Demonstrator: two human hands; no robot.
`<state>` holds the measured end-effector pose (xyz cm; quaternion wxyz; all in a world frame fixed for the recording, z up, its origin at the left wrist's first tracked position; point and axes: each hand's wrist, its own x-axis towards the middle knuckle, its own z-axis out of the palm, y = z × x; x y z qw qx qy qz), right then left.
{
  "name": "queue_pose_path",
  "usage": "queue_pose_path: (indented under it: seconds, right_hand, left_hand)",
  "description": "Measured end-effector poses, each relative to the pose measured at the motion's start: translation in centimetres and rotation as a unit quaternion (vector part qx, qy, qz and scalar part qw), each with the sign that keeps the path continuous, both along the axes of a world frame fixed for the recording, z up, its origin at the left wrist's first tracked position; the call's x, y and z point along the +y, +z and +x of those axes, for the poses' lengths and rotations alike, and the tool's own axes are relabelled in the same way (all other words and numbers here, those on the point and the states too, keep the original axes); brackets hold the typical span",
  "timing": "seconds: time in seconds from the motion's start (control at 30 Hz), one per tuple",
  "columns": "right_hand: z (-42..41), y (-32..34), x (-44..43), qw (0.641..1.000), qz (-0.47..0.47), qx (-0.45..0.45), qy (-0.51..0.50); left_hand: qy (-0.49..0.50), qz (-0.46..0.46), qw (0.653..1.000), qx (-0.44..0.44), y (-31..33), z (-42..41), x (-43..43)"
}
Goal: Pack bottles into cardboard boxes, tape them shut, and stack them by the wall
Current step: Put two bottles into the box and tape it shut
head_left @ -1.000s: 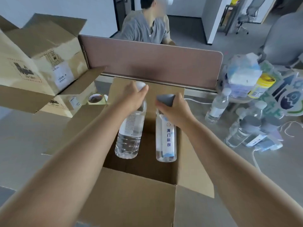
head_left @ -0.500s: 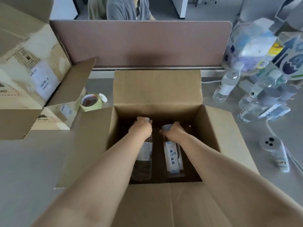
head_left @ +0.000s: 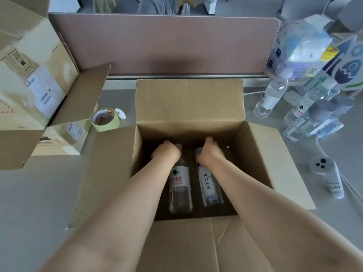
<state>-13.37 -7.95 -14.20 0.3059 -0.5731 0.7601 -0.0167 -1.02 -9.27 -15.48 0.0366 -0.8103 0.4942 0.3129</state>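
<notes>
- At the far left, an opened carton [head_left: 29,85] rests on the grey tabletop [head_left: 29,203] with its flaps loose.
- A roll of yellow tape [head_left: 104,119] lies just beside the left flap of the middle box.
- The cardboard box [head_left: 188,101] stands in the middle with its flaps open.
- Inside the box, the left hand [head_left: 167,153] is curled over the cap of a red-labelled water bottle [head_left: 179,185].
- The right hand [head_left: 209,154] grips the top of a blue-labelled bottle [head_left: 208,185] in the same way. Both stand upright, side by side.
- At the right, loose water bottles [head_left: 270,97] stand on the tabletop, outside the box.
</notes>
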Motion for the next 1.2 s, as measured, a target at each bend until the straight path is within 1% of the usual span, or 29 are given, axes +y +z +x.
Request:
queue_pose_path:
  seconds: [0.17, 0.27, 0.43, 0.5, 0.57, 0.67, 0.8, 0.83, 0.9, 1.0, 1.07, 1.13, 1.2]
  right_hand:
    - [-1.4, 2.8, 2.9, 0.992, -0.092, -0.076, 0.034]
    - [-2.7, 4.3, 6.0, 0.984, -0.137, -0.109, 0.043]
    - [-5.1, 5.0, 11.9, 0.970, -0.204, -0.106, 0.078]
    - [-6.0, 4.9, 14.0, 0.965, -0.228, -0.103, 0.083]
    - [-6.9, 4.7, 15.9, 0.962, -0.243, -0.092, 0.085]
    - [-7.7, 4.4, 17.9, 0.963, -0.255, -0.045, 0.071]
    - [-8.3, 4.3, 19.3, 0.967, -0.252, -0.013, 0.015]
    - [-8.5, 4.2, 19.5, 0.967, -0.253, -0.004, 0.000]
    - [-8.8, 4.1, 20.0, 0.966, -0.257, 0.001, -0.030]
    - [-9.2, 3.9, 20.5, 0.963, -0.251, -0.030, -0.092]
    - [-9.3, 3.9, 20.7, 0.960, -0.242, -0.054, -0.129]
    - [-9.3, 3.8, 20.9, 0.958, -0.221, -0.083, -0.163]
    - [-9.2, 3.5, 20.8, 0.955, -0.198, -0.113, -0.190]
  left_hand:
    - [-0.037, -0.062, 0.997, -0.033, 2.6, -0.4, 2.7]
    - [-0.040, -0.109, 0.993, -0.025, 4.4, -0.9, 5.4]
    - [-0.029, -0.239, 0.971, -0.001, 6.2, -1.4, 12.3]
    - [-0.016, -0.291, 0.957, -0.004, 6.4, -1.5, 15.1]
    - [-0.004, -0.322, 0.946, -0.019, 6.4, -1.5, 17.6]
    - [0.018, -0.336, 0.940, -0.054, 5.9, -1.0, 20.5]
    - [0.061, -0.342, 0.936, -0.066, 5.5, -0.5, 22.7]
    - [0.080, -0.343, 0.934, -0.063, 5.5, -0.4, 23.0]
    - [0.147, -0.346, 0.926, -0.038, 5.5, -0.2, 23.5]
    - [0.237, -0.349, 0.907, -0.012, 5.1, 0.4, 23.8]
    - [0.272, -0.345, 0.898, 0.013, 4.6, 0.7, 23.9]
    - [0.307, -0.333, 0.889, 0.063, 4.3, 1.0, 24.0]
    - [0.317, -0.333, 0.882, 0.102, 4.2, 1.2, 24.1]
